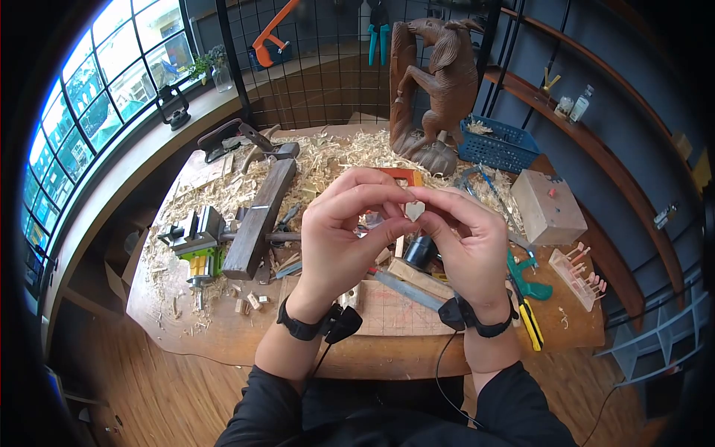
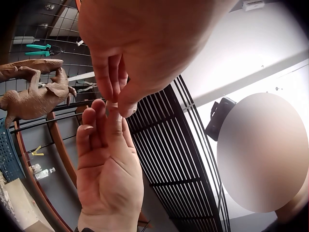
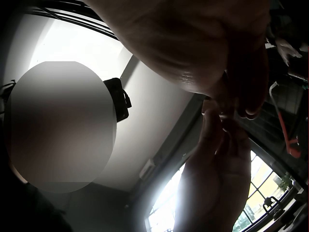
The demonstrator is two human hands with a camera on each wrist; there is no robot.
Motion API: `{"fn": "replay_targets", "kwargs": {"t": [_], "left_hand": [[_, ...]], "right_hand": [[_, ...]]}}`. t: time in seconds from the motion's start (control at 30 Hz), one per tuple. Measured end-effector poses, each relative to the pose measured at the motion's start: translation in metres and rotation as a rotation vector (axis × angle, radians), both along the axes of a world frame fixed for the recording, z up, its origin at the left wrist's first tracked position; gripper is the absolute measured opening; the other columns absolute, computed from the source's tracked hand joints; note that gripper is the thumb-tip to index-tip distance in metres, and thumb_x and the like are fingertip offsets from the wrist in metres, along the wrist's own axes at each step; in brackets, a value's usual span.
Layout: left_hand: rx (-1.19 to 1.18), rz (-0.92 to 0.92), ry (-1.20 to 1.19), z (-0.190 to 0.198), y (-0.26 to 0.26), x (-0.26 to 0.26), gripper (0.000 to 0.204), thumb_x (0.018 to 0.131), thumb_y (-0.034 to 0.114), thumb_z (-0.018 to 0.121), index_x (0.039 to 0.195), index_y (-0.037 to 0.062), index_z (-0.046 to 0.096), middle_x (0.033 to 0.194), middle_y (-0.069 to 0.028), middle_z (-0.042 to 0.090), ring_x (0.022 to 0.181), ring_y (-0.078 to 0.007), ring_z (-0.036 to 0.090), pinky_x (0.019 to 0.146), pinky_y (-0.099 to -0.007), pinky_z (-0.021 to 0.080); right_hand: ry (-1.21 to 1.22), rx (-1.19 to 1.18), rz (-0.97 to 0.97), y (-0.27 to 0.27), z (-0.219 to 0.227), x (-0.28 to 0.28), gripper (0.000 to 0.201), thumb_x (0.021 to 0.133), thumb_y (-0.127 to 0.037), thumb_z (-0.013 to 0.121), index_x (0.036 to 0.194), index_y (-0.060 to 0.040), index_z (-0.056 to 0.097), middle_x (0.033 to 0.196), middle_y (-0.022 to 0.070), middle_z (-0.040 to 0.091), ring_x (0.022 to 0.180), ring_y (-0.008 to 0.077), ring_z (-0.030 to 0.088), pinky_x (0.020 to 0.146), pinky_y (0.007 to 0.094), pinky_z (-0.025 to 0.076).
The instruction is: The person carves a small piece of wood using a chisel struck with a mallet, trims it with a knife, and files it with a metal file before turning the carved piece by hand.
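Note:
A small pale heart-shaped wooden piece (image 1: 415,211) is held up above the workbench, in the middle of the head view. My left hand (image 1: 344,223) pinches it from the left with thumb and fingertips. From the other side my right hand (image 1: 477,235) grips it between thumb and forefinger, so the fingertips of both hands meet at its edges. In the left wrist view the left hand (image 2: 145,43) comes from above and the right hand (image 2: 111,169) from below, hiding most of the piece. The right wrist view shows the same pinch, dark and backlit.
Wood shavings cover the bench (image 1: 551,313). To the left lie a long wooden plane (image 1: 261,216) and a small vise (image 1: 195,231). A carved horse (image 1: 439,89), a blue basket (image 1: 499,141) and a wooden block (image 1: 547,207) stand behind and right. A yellow utility knife (image 1: 531,325) lies near the right front.

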State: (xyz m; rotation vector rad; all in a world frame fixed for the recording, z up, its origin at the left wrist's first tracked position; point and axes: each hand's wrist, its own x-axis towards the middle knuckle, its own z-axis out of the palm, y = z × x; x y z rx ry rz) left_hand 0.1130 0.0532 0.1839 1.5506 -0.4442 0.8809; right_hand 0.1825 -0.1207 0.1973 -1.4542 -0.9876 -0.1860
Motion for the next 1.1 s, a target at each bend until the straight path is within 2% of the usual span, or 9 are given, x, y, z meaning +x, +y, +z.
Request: {"fn": "replay_targets", "kwargs": {"t": [0.37,0.47,0.53,0.63,0.73,0.87,0.97,1.03,1.1], "left_hand": [[0.041,0.016,-0.010,0.0022,0.0007,-0.0002,0.028,0.084,-0.009,0.085,0.110,-0.0024,0.078,0.120,-0.0103,0.070,0.096,-0.0129,0.071,0.086,-0.0286,0.060],[0.027,-0.018,-0.010,0.0016,-0.0001,-0.0002,0.033,0.089,-0.011,0.080,0.121,-0.0050,0.073,0.122,-0.0122,0.071,0.103,-0.0156,0.073,0.091,-0.0301,0.062],[-0.178,-0.136,0.058,0.0026,-0.0051,-0.0037,0.038,0.095,-0.012,0.074,0.131,-0.0086,0.064,0.124,-0.0144,0.071,0.112,-0.0184,0.074,0.098,-0.0318,0.062],[-0.193,-0.139,0.051,0.0034,-0.0051,-0.0043,0.040,0.098,-0.011,0.071,0.136,-0.0107,0.058,0.126,-0.0165,0.071,0.116,-0.0197,0.073,0.100,-0.0319,0.062],[-0.257,-0.232,0.111,0.0037,-0.0038,-0.0051,0.038,0.099,-0.011,0.070,0.135,-0.0112,0.059,0.126,-0.0167,0.071,0.116,-0.0200,0.073,0.101,-0.0320,0.062],[-0.240,-0.230,0.142,0.0033,-0.0012,-0.0045,0.037,0.099,-0.010,0.070,0.134,-0.0121,0.060,0.126,-0.0161,0.072,0.116,-0.0203,0.073,0.101,-0.0316,0.062],[-0.144,-0.154,0.141,0.0028,0.0020,-0.0020,0.035,0.096,-0.010,0.074,0.129,-0.0088,0.066,0.125,-0.0139,0.073,0.113,-0.0182,0.074,0.098,-0.0311,0.062],[0.103,0.052,0.091,0.0061,0.0030,-0.0012,0.033,0.090,-0.009,0.079,0.122,-0.0019,0.075,0.122,-0.0113,0.075,0.106,-0.0168,0.075,0.092,-0.0312,0.062],[0.179,0.151,0.046,0.0087,0.0011,-0.0013,0.034,0.087,-0.008,0.080,0.120,0.0011,0.077,0.119,-0.0110,0.076,0.102,-0.0180,0.076,0.088,-0.0317,0.062]], "right_hand": [[-0.061,0.011,-0.035,0.0003,-0.0002,0.0005,0.027,0.095,0.004,0.075,0.122,0.0016,0.078,0.109,0.0141,0.079,0.093,0.0189,0.078,0.081,0.0289,0.060],[0.002,0.052,-0.033,0.0010,0.0002,-0.0016,0.028,0.095,0.005,0.076,0.123,0.0014,0.078,0.113,0.0130,0.078,0.095,0.0179,0.077,0.083,0.0282,0.060],[-0.021,0.047,-0.035,-0.0005,0.0019,-0.0005,0.029,0.094,0.005,0.077,0.123,0.0012,0.078,0.114,0.0122,0.077,0.096,0.0173,0.076,0.083,0.0278,0.060],[-0.054,0.051,-0.034,-0.0009,0.0024,-0.0009,0.031,0.092,0.005,0.079,0.122,0.0009,0.078,0.115,0.0110,0.076,0.097,0.0162,0.075,0.084,0.0272,0.060],[-0.072,0.063,-0.037,-0.0013,0.0031,-0.0017,0.032,0.089,0.006,0.082,0.120,0.0004,0.078,0.114,0.0102,0.076,0.096,0.0149,0.074,0.083,0.0264,0.060],[-0.094,0.093,-0.040,-0.0027,0.0033,-0.0011,0.033,0.086,0.007,0.084,0.118,-0.0005,0.079,0.111,0.0084,0.074,0.094,0.0130,0.073,0.080,0.0244,0.059],[-0.121,0.112,-0.038,-0.0029,0.0031,-0.0015,0.033,0.086,0.006,0.085,0.117,-0.0013,0.080,0.109,0.0071,0.072,0.091,0.0124,0.072,0.077,0.0239,0.058],[-0.128,0.099,-0.029,-0.0043,0.0044,-0.0033,0.031,0.086,0.005,0.085,0.116,0.0011,0.078,0.111,0.0076,0.070,0.092,0.0128,0.070,0.078,0.0243,0.058],[-0.135,0.087,-0.018,-0.0040,0.0044,-0.0034,0.030,0.087,0.004,0.086,0.115,0.0035,0.077,0.113,0.0081,0.068,0.093,0.0131,0.069,0.080,0.0248,0.058]]}}
